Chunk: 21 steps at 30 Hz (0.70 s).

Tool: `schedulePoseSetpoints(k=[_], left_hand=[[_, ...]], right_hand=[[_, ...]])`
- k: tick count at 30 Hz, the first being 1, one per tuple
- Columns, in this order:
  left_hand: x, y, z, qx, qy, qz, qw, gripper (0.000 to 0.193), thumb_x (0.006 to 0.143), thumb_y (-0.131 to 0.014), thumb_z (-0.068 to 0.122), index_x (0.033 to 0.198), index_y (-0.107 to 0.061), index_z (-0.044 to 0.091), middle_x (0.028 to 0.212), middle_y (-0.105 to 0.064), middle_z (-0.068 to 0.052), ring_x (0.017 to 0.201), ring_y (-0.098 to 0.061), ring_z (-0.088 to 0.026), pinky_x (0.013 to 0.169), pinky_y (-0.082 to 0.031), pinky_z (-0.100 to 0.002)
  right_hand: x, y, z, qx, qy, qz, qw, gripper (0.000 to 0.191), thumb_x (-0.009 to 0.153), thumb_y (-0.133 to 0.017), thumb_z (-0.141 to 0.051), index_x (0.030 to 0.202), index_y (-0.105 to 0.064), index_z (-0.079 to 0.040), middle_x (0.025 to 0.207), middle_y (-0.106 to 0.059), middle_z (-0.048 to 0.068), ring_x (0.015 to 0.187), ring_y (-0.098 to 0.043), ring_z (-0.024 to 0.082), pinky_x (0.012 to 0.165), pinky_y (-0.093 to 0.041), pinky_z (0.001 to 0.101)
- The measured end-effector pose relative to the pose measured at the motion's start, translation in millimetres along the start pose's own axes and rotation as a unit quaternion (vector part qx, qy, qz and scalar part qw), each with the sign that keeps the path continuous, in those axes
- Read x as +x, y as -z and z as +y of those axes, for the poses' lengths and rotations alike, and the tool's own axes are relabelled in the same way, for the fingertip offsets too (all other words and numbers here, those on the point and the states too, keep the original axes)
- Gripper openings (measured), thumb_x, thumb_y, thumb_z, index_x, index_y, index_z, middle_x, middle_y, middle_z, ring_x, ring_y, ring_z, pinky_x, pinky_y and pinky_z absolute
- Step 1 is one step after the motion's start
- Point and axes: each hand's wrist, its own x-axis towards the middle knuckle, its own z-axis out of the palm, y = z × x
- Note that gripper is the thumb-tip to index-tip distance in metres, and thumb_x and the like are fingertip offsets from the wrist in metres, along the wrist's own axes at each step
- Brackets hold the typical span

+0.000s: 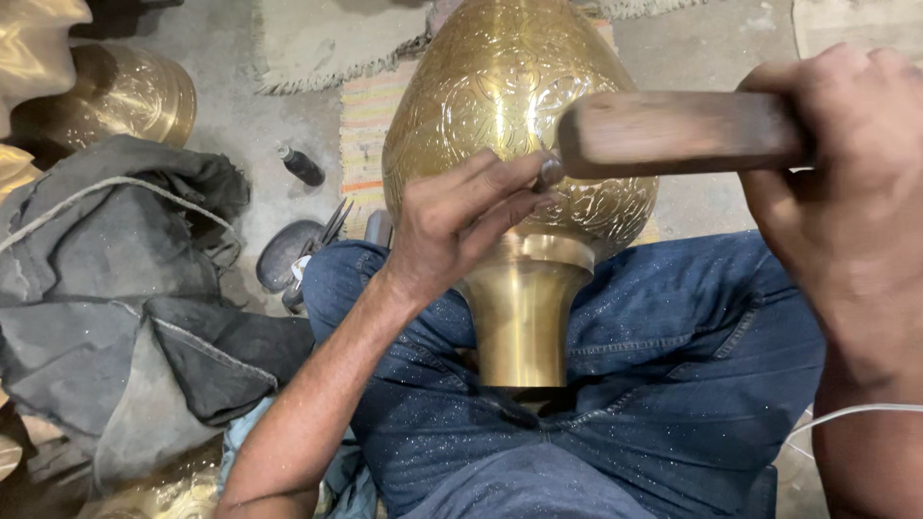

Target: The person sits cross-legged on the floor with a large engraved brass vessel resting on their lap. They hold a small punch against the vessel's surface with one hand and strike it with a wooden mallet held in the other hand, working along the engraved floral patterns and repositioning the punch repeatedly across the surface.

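A large engraved brass vase (500, 86) lies between my knees, its smooth neck (522, 317) pointing toward me over my blue jeans (663, 384). My left hand (461, 221) rests on the vase's belly and pinches a small metal chisel (549, 173) against the engraved surface. My right hand (846, 163) grips a wooden mallet (673, 133) held level, its blunt end right at the chisel's head.
A heap of dark grey cloth (125, 288) lies at my left. Other brass vessels (125, 91) stand at the far left. A small dark bottle (301, 165), a dark round pad (284, 252) and thin metal tools (332, 226) sit on the concrete floor. A striped mat (363, 135) lies under the vase.
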Motion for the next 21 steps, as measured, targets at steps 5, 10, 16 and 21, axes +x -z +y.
schedulePoseSetpoints(k=[5,10,16,21], left_hand=[[-3,-1,2,0.019,-0.007,0.007,1.000,0.039,0.097,-0.082,0.013,0.132,-0.066,0.012,0.104,-0.074,-0.005,0.090,-0.076,-0.016,0.078,-0.066,-0.032],[-4,-2,1,-0.019,0.001,0.022,1.000,0.041,0.100,-0.080,0.011,0.137,-0.063,0.009,0.113,-0.076,-0.006,0.093,-0.077,-0.016,0.075,-0.065,-0.028],[-3,-2,3,0.020,-0.003,0.014,1.000,0.037,0.097,-0.083,0.015,0.129,-0.066,0.011,0.098,-0.073,-0.004,0.087,-0.075,-0.015,0.075,-0.064,-0.031],[-2,1,6,0.006,-0.008,0.020,1.000,0.040,0.101,-0.080,0.013,0.137,-0.064,0.011,0.106,-0.073,-0.003,0.086,-0.075,-0.013,0.072,-0.063,-0.029]], right_hand=[[12,8,-10,0.134,-0.089,-0.042,0.986,0.022,0.099,-0.077,-0.004,0.113,-0.061,-0.004,0.102,-0.066,0.007,0.096,-0.071,0.019,0.084,-0.057,0.0297],[28,10,-21,0.039,-0.043,-0.018,0.998,0.039,0.097,-0.084,-0.010,0.127,-0.058,-0.003,0.110,-0.068,0.012,0.104,-0.070,0.020,0.086,-0.059,0.0312],[11,5,0,-0.154,0.052,-0.079,0.983,0.034,0.090,-0.089,-0.006,0.110,-0.061,-0.004,0.096,-0.070,0.012,0.096,-0.073,0.025,0.084,-0.061,0.0381],[-10,-7,22,0.072,-0.038,-0.027,0.996,0.037,0.104,-0.085,-0.003,0.124,-0.055,0.006,0.110,-0.066,0.019,0.103,-0.072,0.027,0.084,-0.060,0.0356]])
